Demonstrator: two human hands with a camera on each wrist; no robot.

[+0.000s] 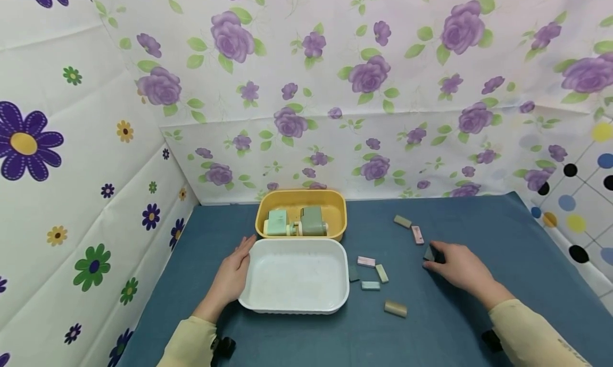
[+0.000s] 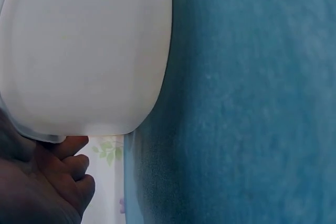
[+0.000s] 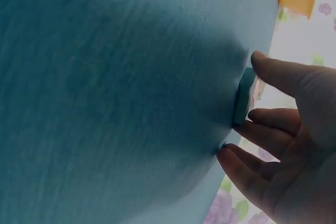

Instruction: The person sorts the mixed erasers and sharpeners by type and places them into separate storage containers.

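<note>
At the left side of a white plastic tub [image 1: 293,275], my left hand [image 1: 233,271] rests against the rim with fingers extended along it. The left wrist view shows the tub's outer wall [image 2: 89,56] close up, with the hand [image 2: 42,187] below its rim. Further right on the table, my right hand [image 1: 457,263] pinches a small dark green block [image 1: 429,253] between thumb and fingers. In the right wrist view, that block [image 3: 244,97] stands between the thumb and the lower fingers, near the cloth.
Behind the tub, a yellow tub [image 1: 341,213] holds a light green piece [image 1: 276,222] and a grey-green piece [image 1: 312,221]. Several small blocks lie between tub and right hand, among them a pink one [image 1: 417,235], a mint one [image 1: 371,285] and a tan half-round piece [image 1: 395,308].
</note>
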